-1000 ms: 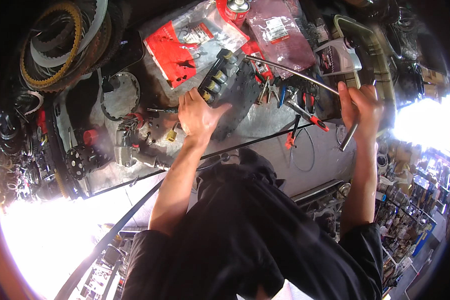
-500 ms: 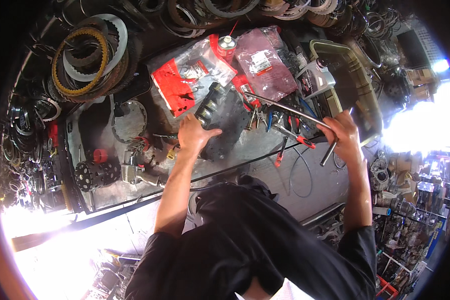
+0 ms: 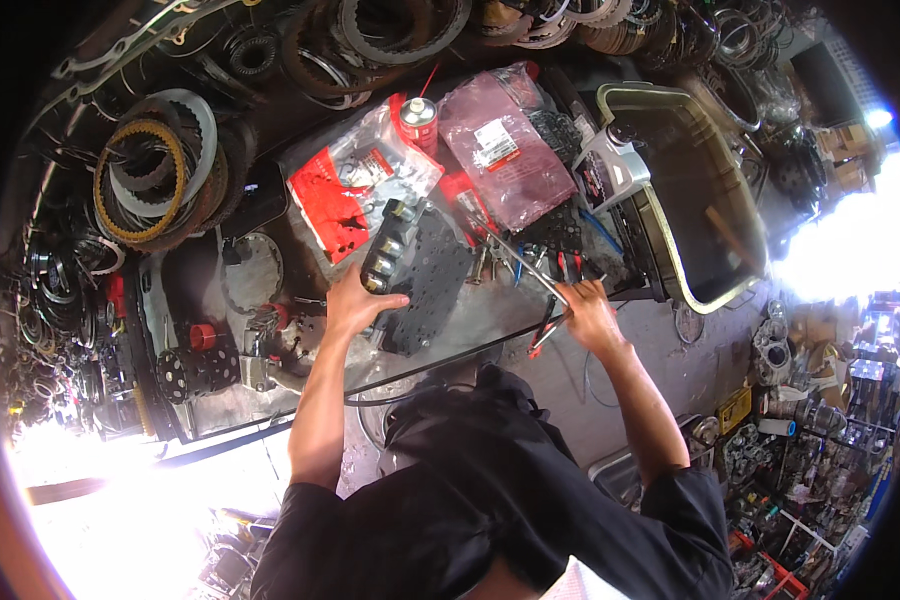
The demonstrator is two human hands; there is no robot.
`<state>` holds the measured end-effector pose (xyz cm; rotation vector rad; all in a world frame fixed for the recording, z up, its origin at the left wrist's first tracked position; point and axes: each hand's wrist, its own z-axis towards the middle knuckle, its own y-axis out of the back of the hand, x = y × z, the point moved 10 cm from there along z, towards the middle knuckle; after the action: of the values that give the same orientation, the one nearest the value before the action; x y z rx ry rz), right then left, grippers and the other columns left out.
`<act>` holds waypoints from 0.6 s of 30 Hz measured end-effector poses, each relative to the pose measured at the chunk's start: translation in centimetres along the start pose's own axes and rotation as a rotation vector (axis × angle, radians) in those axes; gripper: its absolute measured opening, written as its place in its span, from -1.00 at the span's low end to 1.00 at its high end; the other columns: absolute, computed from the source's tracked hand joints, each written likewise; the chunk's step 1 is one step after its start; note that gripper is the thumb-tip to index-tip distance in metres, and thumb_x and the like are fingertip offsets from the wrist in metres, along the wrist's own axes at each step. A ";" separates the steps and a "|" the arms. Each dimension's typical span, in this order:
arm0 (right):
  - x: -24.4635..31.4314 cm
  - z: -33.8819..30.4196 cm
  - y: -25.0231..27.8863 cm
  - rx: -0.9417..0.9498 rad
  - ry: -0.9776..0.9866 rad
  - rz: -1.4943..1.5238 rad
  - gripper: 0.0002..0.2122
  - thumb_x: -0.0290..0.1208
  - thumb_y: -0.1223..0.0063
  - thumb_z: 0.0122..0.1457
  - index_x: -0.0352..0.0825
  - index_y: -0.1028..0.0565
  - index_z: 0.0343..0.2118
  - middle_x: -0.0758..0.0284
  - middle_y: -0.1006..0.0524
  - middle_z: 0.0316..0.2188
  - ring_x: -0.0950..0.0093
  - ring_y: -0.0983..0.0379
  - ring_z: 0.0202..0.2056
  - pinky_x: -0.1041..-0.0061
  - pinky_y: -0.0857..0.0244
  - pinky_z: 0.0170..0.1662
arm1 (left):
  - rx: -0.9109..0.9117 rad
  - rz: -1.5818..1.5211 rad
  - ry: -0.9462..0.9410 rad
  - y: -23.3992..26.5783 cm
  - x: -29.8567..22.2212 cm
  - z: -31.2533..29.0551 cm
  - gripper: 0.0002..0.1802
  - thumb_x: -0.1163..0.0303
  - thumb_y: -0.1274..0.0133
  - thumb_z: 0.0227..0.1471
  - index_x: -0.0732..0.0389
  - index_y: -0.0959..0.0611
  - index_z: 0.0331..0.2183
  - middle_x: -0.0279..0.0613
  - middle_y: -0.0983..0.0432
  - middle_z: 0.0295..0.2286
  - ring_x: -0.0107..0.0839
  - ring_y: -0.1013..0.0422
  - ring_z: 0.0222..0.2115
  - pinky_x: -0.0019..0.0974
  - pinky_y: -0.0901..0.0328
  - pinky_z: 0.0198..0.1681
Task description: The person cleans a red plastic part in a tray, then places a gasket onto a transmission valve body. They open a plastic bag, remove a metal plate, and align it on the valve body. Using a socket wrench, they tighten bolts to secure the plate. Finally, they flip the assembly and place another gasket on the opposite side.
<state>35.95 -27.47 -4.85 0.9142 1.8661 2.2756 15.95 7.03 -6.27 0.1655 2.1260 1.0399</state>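
My left hand (image 3: 352,306) grips the near left side of a dark valve body (image 3: 426,285), with its thumb laid over the top. A row of shiny round solenoids (image 3: 383,262) runs along that block's left edge. In my right hand (image 3: 592,314) is a long steel T-handle wrench (image 3: 532,268); the fist hides its handle. The shaft slants up and left, its tip just right of the valve body. Near the shaft lie pliers with red handles (image 3: 570,265) and other small hand tools. A red and clear plastic bag (image 3: 332,205) lies beyond the block.
Behind are a spray can (image 3: 419,122), a pink plastic package (image 3: 505,150), a white bottle (image 3: 615,165) and a large pan (image 3: 740,292) at right. Stacked rings (image 3: 140,185) stand far left. A perforated drum (image 3: 198,370) and metal parts sit on the bench's left.
My right hand has come left with the wrench, bringing its shaft closer to the valve body. The left hand stays at the block. The whole view has shifted slightly.
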 end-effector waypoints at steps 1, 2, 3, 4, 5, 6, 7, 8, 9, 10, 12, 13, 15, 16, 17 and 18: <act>-0.2 0.1 -0.4 0.003 0.000 -0.005 -0.61 -0.66 -0.08 -0.07 -0.38 -0.52 -0.09 0.12 -0.56 -0.33 0.11 -0.47 -0.21 0.17 -0.27 -0.04 | -0.032 0.000 -0.022 0.3 -0.4 -0.5 -0.06 -0.09 -0.58 -0.50 0.34 -0.55 -0.16 0.11 -0.65 -0.27 0.05 -0.58 -0.18 -0.07 -0.41 -0.07; -0.3 0.3 -0.8 0.021 -0.005 -0.013 -0.61 -0.66 -0.07 -0.06 -0.39 -0.52 -0.08 0.11 -0.57 -0.31 0.09 -0.47 -0.20 0.16 -0.27 -0.03 | -0.056 0.008 -0.019 0.4 -0.6 -1.0 -0.07 -0.09 -0.58 -0.49 0.34 -0.54 -0.18 0.12 -0.65 -0.28 0.05 -0.58 -0.19 -0.06 -0.41 -0.07; -0.4 0.4 -1.1 0.040 -0.011 -0.022 -0.62 -0.66 -0.06 -0.05 -0.39 -0.52 -0.08 0.09 -0.58 -0.29 0.08 -0.47 -0.18 0.15 -0.28 -0.01 | -0.075 0.012 0.006 0.5 -0.6 -1.5 -0.08 -0.09 -0.57 -0.49 0.33 -0.54 -0.20 0.13 -0.65 -0.29 0.06 -0.59 -0.21 -0.05 -0.41 -0.08; -1.2 0.5 -2.7 0.190 -0.108 -0.023 -0.62 -0.62 -0.08 -0.04 -0.38 -0.53 -0.08 0.06 -0.59 -0.23 0.02 -0.49 -0.14 0.15 -0.31 0.04 | -0.088 0.022 -0.007 0.5 -1.0 -2.0 -0.10 -0.09 -0.57 -0.48 0.31 -0.51 -0.22 0.16 -0.64 -0.32 0.12 -0.59 -0.25 -0.02 -0.42 -0.11; -1.1 0.7 -3.5 0.289 -0.096 -0.046 -0.60 -0.59 -0.07 -0.03 -0.37 -0.52 -0.04 0.06 -0.59 -0.19 0.04 -0.49 -0.10 0.14 -0.32 0.07 | -0.111 0.052 0.004 0.6 -1.2 -2.5 -0.10 -0.09 -0.57 -0.47 0.31 -0.50 -0.22 0.16 -0.64 -0.33 0.13 -0.58 -0.25 -0.01 -0.42 -0.12; -0.9 1.1 -4.1 0.377 -0.088 -0.074 -0.58 -0.55 -0.07 -0.01 -0.36 -0.52 0.00 0.06 -0.58 -0.14 0.05 -0.49 -0.07 0.14 -0.33 0.10 | -0.137 0.081 0.014 0.7 -1.5 -3.1 -0.10 -0.09 -0.57 -0.47 0.30 -0.50 -0.21 0.17 -0.64 -0.34 0.15 -0.58 -0.26 0.00 -0.42 -0.13; -1.0 1.6 -5.0 0.508 -0.100 -0.127 -0.56 -0.52 -0.07 0.01 -0.34 -0.52 0.04 0.06 -0.58 -0.10 0.06 -0.50 -0.03 0.14 -0.34 0.12 | -0.156 0.115 0.044 0.9 -1.6 -3.5 -0.10 -0.08 -0.57 -0.47 0.29 -0.49 -0.21 0.17 -0.64 -0.35 0.16 -0.58 -0.26 0.01 -0.42 -0.14; -1.4 2.8 -3.3 0.376 -0.178 0.072 -0.62 -0.47 -0.12 0.02 -0.32 -0.56 -0.03 0.08 -0.59 -0.09 0.04 -0.52 -0.03 0.17 -0.40 0.11 | -0.175 0.110 0.048 1.1 -1.9 -3.9 -0.11 -0.07 -0.56 -0.46 0.28 -0.49 -0.19 0.18 -0.63 -0.35 0.19 -0.57 -0.26 0.03 -0.43 -0.16; -1.8 4.9 -1.5 0.224 -0.189 0.147 -0.67 -0.49 -0.16 0.03 -0.31 -0.59 -0.08 0.08 -0.58 -0.09 0.03 -0.54 -0.06 0.17 -0.44 0.05 | -0.207 0.099 0.051 1.5 -2.3 -4.4 -0.09 -0.06 -0.56 -0.46 0.27 -0.51 -0.15 0.16 -0.64 -0.32 0.18 -0.57 -0.24 0.02 -0.42 -0.13; -2.2 7.9 1.1 -0.029 -0.143 0.099 -0.65 -0.51 -0.19 0.02 -0.33 -0.57 -0.07 0.06 -0.57 -0.06 0.02 -0.53 -0.06 0.15 -0.43 0.04 | -0.230 0.095 0.073 1.9 -2.4 -4.8 -0.08 -0.06 -0.56 -0.46 0.27 -0.52 -0.12 0.14 -0.65 -0.30 0.16 -0.57 -0.22 0.01 -0.41 -0.10; -6.0 13.1 3.0 -0.180 -0.305 0.065 -0.56 -0.42 -0.24 0.10 -0.38 -0.47 0.06 -0.06 -0.53 -0.07 -0.04 -0.49 -0.01 0.09 -0.42 0.01 | -0.288 0.039 0.105 2.7 -2.7 -5.6 -0.13 0.02 -0.58 -0.45 0.27 -0.56 -0.12 0.05 -0.67 -0.31 0.04 -0.59 -0.28 -0.06 -0.42 -0.11; -8.0 15.2 2.8 -0.175 -0.429 0.055 -0.53 -0.34 -0.26 0.13 -0.45 -0.43 0.06 -0.12 -0.50 -0.06 -0.05 -0.48 -0.01 0.07 -0.43 0.01 | -0.308 -0.013 0.124 3.0 -2.7 -6.0 -0.15 0.04 -0.59 -0.46 0.27 -0.55 -0.15 0.04 -0.67 -0.33 0.01 -0.60 -0.29 -0.07 -0.43 -0.13; -10.0 18.5 1.5 -0.096 -0.539 -0.037 -0.48 -0.24 -0.29 0.10 -0.53 -0.44 0.00 -0.14 -0.56 -0.12 -0.07 -0.54 -0.07 0.06 -0.46 -0.02 | -0.386 -0.123 0.127 3.9 -2.8 -6.8 -0.19 0.06 -0.60 -0.47 0.26 -0.55 -0.21 0.01 -0.66 -0.39 -0.06 -0.60 -0.33 -0.09 -0.44 -0.17; -10.8 19.7 0.3 0.002 -0.582 -0.033 -0.48 -0.23 -0.28 0.09 -0.54 -0.44 -0.01 -0.13 -0.58 -0.15 -0.08 -0.56 -0.10 0.06 -0.47 -0.02 | -0.410 -0.143 0.158 4.2 -2.5 -7.2 -0.21 0.10 -0.61 -0.48 0.28 -0.56 -0.22 -0.05 -0.66 -0.40 -0.17 -0.60 -0.35 -0.15 -0.44 -0.17; -11.4 20.4 -1.0 0.100 -0.626 -0.029 -0.48 -0.22 -0.28 0.08 -0.55 -0.45 -0.02 -0.12 -0.61 -0.18 -0.09 -0.57 -0.13 0.05 -0.48 -0.03 | -0.419 -0.219 0.166 4.3 -2.3 -7.5 -0.22 0.16 -0.63 -0.47 0.29 -0.56 -0.22 -0.13 -0.66 -0.41 -0.32 -0.59 -0.39 -0.21 -0.45 -0.22; -11.5 20.7 -1.3 0.040 -0.694 -0.021 -0.53 -0.23 -0.26 0.07 -0.53 -0.50 -0.09 -0.08 -0.65 -0.26 -0.08 -0.60 -0.17 0.07 -0.49 -0.03 | -0.435 -0.322 0.142 4.5 -2.3 -7.8 -0.27 0.27 -0.62 -0.44 0.29 -0.57 -0.22 -0.16 -0.66 -0.40 -0.38 -0.58 -0.39 -0.25 -0.47 -0.23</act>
<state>54.84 -13.66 -8.73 1.4381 1.5809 1.5930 11.38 4.15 1.33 -0.4565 1.9089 1.3108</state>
